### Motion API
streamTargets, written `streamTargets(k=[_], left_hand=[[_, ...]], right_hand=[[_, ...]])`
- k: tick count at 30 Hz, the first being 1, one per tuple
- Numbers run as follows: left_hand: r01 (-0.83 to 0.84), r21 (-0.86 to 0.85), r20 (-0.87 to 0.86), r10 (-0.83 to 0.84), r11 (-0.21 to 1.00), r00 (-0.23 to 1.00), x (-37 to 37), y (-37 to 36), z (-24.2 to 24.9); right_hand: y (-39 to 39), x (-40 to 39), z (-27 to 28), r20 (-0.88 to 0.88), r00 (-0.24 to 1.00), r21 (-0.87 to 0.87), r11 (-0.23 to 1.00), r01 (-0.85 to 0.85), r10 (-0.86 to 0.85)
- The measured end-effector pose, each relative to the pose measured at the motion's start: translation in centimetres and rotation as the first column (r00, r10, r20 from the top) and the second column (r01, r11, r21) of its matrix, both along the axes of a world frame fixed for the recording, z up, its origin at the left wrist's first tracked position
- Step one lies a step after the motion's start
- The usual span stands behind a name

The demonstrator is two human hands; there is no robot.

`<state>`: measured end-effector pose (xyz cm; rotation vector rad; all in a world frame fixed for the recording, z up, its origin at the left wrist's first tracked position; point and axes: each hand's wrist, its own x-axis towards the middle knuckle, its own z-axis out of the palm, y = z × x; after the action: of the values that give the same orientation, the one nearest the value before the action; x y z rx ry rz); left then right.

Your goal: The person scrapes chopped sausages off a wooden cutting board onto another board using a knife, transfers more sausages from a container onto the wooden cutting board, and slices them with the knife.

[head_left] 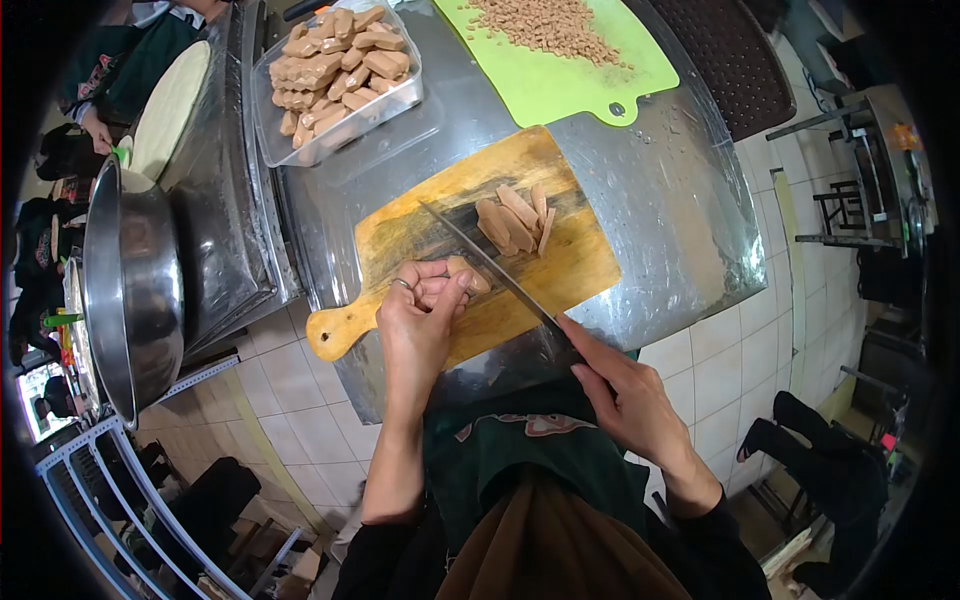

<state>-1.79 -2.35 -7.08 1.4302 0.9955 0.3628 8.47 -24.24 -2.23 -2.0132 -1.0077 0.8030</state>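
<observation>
My left hand (425,308) pinches a brown sausage piece (470,274) above the wooden cutting board (400,225). In my right hand (630,395) is the handle of a long knife (495,268), its blade slanting up and left over the board, just beside the held piece. Several thin brown slices (515,218) lie on the board, right of the blade. A clear plastic container (375,112) behind the board holds a heap of brown sausage pieces (340,70).
A green cutting board (515,90) with small brown bits (550,28) lies at the back of the metal table (680,225). A large steel bowl (135,290) stands at left. A co-worker's hand (96,132) is at upper left; another person (820,460) is at lower right.
</observation>
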Motion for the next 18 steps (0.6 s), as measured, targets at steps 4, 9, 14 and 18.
streamTargets(k=[4,9,14,18], left_hand=[[-0.009,0.008,-0.012,0.009,1.0,1.0,0.0,-0.2,0.2],[0.015,-0.015,0.006,-0.015,1.0,1.0,0.0,-0.1,0.6],[0.026,-0.04,-0.004,-0.027,0.999,1.0,-0.2,0.0,0.7],[0.024,-0.023,-0.069,-0.025,0.999,0.997,-0.2,0.0,1.0]], right_hand=[[-0.9,-0.3,1.9,-0.023,0.999,-0.101,0.994,-0.043,0.041],[-1.2,-0.1,3.5,-0.031,0.997,-0.192,0.978,-0.08,0.075],[-1.3,0.4,3.9,-0.133,0.981,-0.26,0.95,-0.171,0.14],[-1.1,0.8,4.2,-0.161,0.969,-0.32,0.919,-0.23,0.187]])
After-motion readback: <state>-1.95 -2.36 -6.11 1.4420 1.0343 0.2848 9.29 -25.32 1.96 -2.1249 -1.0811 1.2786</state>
